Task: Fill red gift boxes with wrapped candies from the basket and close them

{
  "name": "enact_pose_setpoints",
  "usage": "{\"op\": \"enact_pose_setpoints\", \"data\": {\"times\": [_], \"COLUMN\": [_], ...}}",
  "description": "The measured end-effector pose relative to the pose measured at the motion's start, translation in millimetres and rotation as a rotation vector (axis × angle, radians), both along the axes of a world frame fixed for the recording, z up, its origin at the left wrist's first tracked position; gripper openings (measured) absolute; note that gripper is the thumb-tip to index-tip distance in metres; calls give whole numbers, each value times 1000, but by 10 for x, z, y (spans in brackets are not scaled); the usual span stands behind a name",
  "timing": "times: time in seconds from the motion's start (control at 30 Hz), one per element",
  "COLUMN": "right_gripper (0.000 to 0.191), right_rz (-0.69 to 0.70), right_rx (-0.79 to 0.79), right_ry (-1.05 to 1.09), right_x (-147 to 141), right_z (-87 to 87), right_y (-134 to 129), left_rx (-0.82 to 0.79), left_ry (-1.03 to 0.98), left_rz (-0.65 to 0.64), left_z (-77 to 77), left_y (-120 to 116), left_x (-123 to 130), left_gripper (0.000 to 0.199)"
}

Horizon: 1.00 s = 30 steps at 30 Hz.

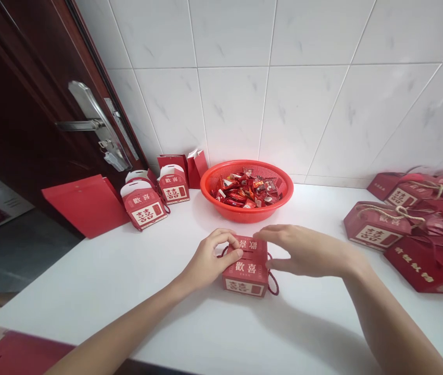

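A small red gift box [243, 289] with a cream label and white characters stands upright on the white table, its top flaps folded together around a slot. My left hand [211, 260] is at the box's left upper edge, with thumb and index finger closed on the top. My right hand [303, 250] is just right of the box, thumb and fingers apart, fingertips at its right upper edge. A dark red cord [275, 284] loops out from the box's right side. Behind the box is a red plastic basket [247, 214] heaped with wrapped candies [240, 190].
Several similar boxes [143, 203] stand at the left, beside a large red folder or bag [86, 205]. Tied red boxes [379, 224] with twine bows are piled at the right. A tiled wall [232, 114] closes the back; a dark door [29, 78] is left.
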State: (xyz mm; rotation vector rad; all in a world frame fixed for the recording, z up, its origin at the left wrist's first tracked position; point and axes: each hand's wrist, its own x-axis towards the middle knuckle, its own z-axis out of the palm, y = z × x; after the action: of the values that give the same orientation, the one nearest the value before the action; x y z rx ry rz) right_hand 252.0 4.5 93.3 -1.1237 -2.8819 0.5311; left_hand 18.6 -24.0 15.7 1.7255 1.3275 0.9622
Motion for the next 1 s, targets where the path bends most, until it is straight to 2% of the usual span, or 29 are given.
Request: {"op": "enact_pose_setpoints", "data": {"times": [0.07,0.13,0.27,0.4,0.53,0.63,0.8,0.9,1.0], "right_gripper": [27,28,31,27,21,25,20,15,16], "right_rz": [-108,-176,-154,-32,32,62,42,36,96], "right_rx": [26,26,-152,-312,-301,-311,-372,-422,-490], "right_ry": [-103,-233,-361,-280,-224,-53,230,317,318], "right_x": [11,7,-50,-121,-77,32,148,143,127], "right_z": [-10,-32,-107,-219,-277,-218,-57,-27,-44], "right_y": [59,113,226,373,484,503,456,436,432], "left_rx": [22,5,-132,-210,-151,-128,-153,-115,-67], "left_ry": [-3,-10,50,81,30,93,301,335,325], "left_rz": [3,13,52,43,59,53,46,63,54], "left_z": [-10,-10,20,22,-6,36,211,273,281], "left_y": [14,29,61,76,70,60,51,42,30], "left_x": [5,2,-28,-51,-50,-47,-38,-17,13], "left_gripper": [18,25,47,55,55,54,53,50,44]}}
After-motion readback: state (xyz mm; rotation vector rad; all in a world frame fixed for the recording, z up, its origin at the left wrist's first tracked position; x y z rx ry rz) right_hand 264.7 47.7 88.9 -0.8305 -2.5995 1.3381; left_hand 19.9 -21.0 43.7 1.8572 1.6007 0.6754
